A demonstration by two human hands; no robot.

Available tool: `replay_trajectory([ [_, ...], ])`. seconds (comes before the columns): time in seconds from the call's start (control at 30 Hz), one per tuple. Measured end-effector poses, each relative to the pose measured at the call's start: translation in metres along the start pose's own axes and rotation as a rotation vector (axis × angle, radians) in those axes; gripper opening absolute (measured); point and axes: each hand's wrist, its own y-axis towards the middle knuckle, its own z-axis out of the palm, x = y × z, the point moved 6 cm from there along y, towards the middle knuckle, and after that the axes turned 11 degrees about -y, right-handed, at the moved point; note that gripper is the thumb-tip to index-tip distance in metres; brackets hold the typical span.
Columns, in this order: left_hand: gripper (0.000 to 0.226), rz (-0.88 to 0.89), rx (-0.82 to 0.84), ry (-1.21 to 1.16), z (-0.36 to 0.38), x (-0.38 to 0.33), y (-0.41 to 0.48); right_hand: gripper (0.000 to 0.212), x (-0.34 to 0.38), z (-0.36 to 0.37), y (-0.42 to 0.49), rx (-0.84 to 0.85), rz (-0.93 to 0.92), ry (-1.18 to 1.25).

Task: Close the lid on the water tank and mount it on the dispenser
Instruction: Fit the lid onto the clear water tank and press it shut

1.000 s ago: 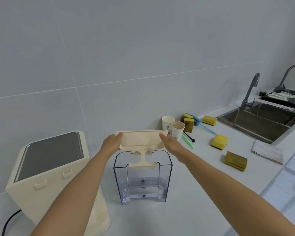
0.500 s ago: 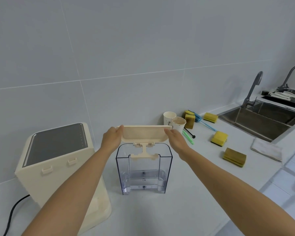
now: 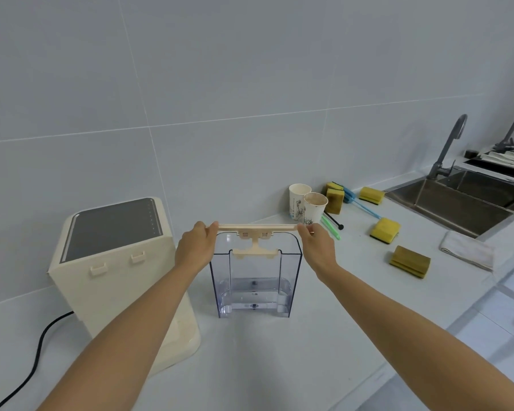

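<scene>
A clear plastic water tank (image 3: pixel 255 280) stands upright on the white counter with a little water at its bottom. A cream lid (image 3: pixel 257 226) lies flat and level just on top of the tank's rim, its hinged handle piece hanging down the tank's front. My left hand (image 3: pixel 195 250) grips the lid's left end. My right hand (image 3: pixel 316 246) grips its right end. The cream dispenser (image 3: pixel 116 262) with a dark top panel stands to the tank's left, its back with two small hooks facing me.
Two paper cups (image 3: pixel 307 204) stand behind the tank by the wall. Several yellow sponges (image 3: pixel 385 229), a blue brush (image 3: pixel 359 204) and a green one lie to the right. A folded cloth (image 3: pixel 466 252) and steel sink (image 3: pixel 457 200) are far right. A black cord (image 3: pixel 33 363) trails left.
The lid has tilted from showing its underside to lying flat, and both hands have lowered it onto the tank's rim.
</scene>
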Motion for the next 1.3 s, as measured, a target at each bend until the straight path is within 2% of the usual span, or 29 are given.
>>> replay_trajectory([
  [0.3, 0.043, 0.086, -0.024, 0.256, 0.007, 0.013, -0.025, 0.036, -0.02, 0.006, -0.01, -0.005, -0.02, -0.188],
  [0.8, 0.04, 0.069, 0.004, 0.334, 0.015, 0.026, -0.034, 0.04, -0.041, 0.018, -0.008, 0.034, 0.017, -0.171],
  [0.9, 0.042, 0.005, 0.008, 0.19, 0.014, 0.026, -0.036, 0.043, -0.039, 0.015, -0.003, 0.049, 0.073, -0.103],
  [1.03, 0.057, -0.217, -0.005, -0.281, 0.023, 0.019, -0.044, 0.05, -0.024, 0.008, 0.013, 0.085, 0.079, -0.006],
  [1.13, 0.062, -0.356, -0.015, -0.535, 0.036, 0.017, -0.054, 0.053, -0.009, 0.014, 0.023, 0.184, 0.033, -0.052],
  [1.3, 0.064, -0.46, 0.043, -0.599, 0.052, 0.02, -0.062, 0.057, 0.003, 0.031, 0.032, 0.335, -0.022, -0.152],
])
